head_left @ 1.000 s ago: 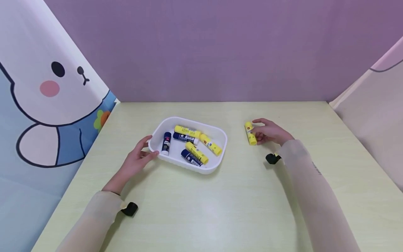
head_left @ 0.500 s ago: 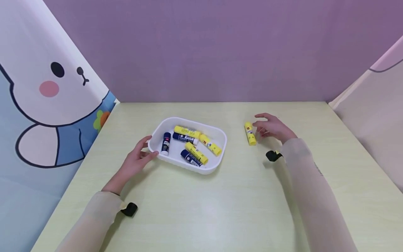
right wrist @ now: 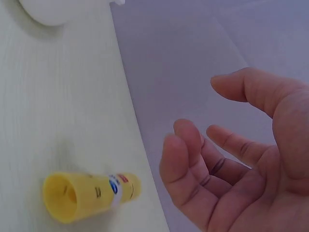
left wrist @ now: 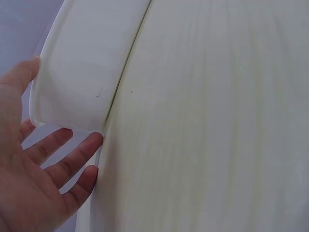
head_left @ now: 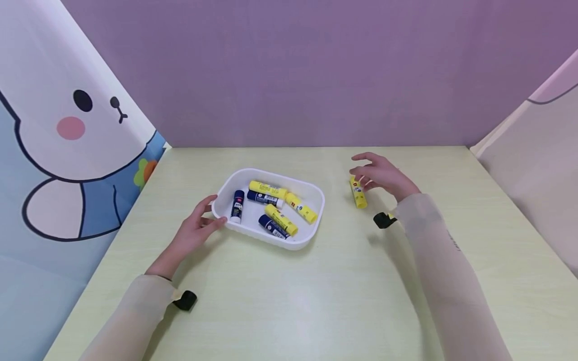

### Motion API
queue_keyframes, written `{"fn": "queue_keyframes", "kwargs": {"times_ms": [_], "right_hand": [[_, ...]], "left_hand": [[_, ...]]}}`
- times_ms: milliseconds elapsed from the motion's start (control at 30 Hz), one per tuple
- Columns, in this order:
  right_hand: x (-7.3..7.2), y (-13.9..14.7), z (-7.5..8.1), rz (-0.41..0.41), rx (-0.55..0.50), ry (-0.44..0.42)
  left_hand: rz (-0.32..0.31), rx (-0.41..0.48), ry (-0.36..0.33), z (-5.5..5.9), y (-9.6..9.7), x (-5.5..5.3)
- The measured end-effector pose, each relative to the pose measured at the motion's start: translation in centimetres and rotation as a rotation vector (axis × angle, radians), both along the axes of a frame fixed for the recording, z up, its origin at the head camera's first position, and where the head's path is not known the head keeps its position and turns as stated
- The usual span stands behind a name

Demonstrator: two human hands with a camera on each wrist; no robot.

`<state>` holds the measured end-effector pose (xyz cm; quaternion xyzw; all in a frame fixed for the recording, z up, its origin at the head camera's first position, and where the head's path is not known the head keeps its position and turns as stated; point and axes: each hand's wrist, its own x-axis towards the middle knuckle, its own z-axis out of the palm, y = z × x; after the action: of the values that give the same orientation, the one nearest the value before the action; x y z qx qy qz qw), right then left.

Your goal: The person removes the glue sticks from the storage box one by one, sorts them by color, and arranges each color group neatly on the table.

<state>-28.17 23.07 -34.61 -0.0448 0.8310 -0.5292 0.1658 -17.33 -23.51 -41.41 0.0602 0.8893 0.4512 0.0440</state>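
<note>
My left hand is at the left end of a white plastic tray, thumb and fingertips touching its corner. In the left wrist view the thumb meets the rim while loosely spread fingers reach the end wall. Three yellow glue sticks and three dark blue ones with white ends lie in the tray. Over another yellow glue stick on the table hovers my right hand, fingers relaxed and holding nothing. The right wrist view shows that glue stick apart from the fingers.
The pale wood table ends at a purple backdrop. A cartoon-printed cloth borders the left side, and a light cloth the right. Small black devices hang at both sleeve cuffs.
My right hand has let go of the yellow glue stick, lifted off it and shifted back toward the far edge. The glue stick stays on the table. The left hand and tray have hardly moved.
</note>
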Motion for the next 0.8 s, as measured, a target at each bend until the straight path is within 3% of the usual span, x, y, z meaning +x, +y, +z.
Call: {"fn": "queue_keyframes", "kwargs": {"times_ms": [600, 800], "right_hand": [[-0.1, -4.2, 0.4, 0.047, 0.036, 0.024], [-0.1, -5.7, 0.5, 0.096, 0.042, 0.025]], "left_hand": [[0.002, 0.000, -0.006, 0.0, 0.0, 0.1], [-0.003, 0.000, -0.002, 0.1, 0.0, 0.0]]}}
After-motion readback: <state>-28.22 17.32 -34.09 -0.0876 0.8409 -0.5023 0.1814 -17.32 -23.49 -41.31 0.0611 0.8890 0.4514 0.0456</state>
